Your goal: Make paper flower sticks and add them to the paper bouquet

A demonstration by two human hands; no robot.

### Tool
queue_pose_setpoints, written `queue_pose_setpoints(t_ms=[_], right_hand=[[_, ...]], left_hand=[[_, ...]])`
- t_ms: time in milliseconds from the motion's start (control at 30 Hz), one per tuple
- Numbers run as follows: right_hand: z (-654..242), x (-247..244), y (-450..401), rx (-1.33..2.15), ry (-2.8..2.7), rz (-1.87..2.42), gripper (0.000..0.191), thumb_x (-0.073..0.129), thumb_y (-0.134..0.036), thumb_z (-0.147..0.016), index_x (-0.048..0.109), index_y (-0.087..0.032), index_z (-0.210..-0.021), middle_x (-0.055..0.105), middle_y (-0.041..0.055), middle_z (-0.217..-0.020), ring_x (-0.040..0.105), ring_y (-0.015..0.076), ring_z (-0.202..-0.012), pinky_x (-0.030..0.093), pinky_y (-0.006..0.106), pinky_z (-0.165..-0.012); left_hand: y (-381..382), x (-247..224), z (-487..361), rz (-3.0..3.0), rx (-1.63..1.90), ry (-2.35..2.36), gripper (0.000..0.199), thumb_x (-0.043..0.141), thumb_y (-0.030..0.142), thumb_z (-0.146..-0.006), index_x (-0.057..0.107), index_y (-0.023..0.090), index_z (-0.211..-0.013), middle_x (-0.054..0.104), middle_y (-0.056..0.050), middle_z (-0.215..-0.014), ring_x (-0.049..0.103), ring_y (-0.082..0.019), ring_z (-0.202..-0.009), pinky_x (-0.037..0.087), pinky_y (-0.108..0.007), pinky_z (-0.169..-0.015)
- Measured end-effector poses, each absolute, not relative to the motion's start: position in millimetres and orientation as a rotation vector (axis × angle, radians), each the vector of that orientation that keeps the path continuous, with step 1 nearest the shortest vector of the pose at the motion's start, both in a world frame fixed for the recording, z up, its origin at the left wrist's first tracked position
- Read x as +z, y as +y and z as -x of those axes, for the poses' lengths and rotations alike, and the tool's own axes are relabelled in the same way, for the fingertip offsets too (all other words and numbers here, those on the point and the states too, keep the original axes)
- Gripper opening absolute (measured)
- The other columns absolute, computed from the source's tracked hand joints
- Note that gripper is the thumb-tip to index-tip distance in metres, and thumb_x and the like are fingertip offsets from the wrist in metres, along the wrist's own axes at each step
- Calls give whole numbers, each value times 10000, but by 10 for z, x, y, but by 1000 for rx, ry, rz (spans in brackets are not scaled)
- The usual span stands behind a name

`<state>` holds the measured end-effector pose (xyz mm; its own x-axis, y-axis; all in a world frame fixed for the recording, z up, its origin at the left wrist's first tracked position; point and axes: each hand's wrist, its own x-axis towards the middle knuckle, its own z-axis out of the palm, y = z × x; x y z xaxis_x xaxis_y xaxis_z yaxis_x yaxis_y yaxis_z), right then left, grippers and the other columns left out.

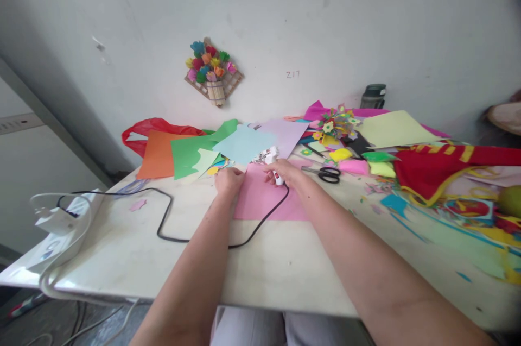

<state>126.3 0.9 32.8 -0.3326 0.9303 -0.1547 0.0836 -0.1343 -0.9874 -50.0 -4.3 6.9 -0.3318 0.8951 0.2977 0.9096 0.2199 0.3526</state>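
Note:
My right hand is wrapped around a white hot glue gun with a red switch, held over a pink sheet of paper. Its black cord loops across the table to the left. At the sheet's upper left edge rests my left hand, fingers curled together; whether they grip anything is hidden. Small yellow and blue paper scraps lie just beyond it. To the right of the glue gun are black-handled scissors.
Orange, green and light blue sheets lie along the back. A paper flower bunch, yellow clay packet and red cloth are at the right. A power strip sits at the left edge.

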Motion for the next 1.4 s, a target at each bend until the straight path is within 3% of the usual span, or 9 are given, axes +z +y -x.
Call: queue_pose_setpoints(t_ms=[267,900,1400], right_hand=[[-1302,393,-24,1599,-1570,1240,101,512,-124,-679,465,-127,-589,576,53,-447,445,87,-332,355,188,-336],[-1259,428,-55,1679,-1631,1325,213,486,-132,-717,423,-148,-514,430,-20,-348,403,82,-306,311,185,-315],[-1259,369,-19,1636,-1659,1306,207,511,-160,-691,421,-159,-504,425,-27,-326,407,92,-297,333,202,-330]], left_hand=[[-28,65,557,1832,-830,-2557,273,552,424,-608,701,259,-766,684,-43,-776,597,-203,-765,410,-268,-678],[-7,33,637,1933,-911,-2554,266,584,420,-614,703,245,-776,686,-28,-751,593,-186,-752,405,-245,-637],[-35,28,658,2031,-1036,-2554,270,589,394,-635,702,212,-799,686,-26,-731,596,-173,-727,407,-232,-617]])
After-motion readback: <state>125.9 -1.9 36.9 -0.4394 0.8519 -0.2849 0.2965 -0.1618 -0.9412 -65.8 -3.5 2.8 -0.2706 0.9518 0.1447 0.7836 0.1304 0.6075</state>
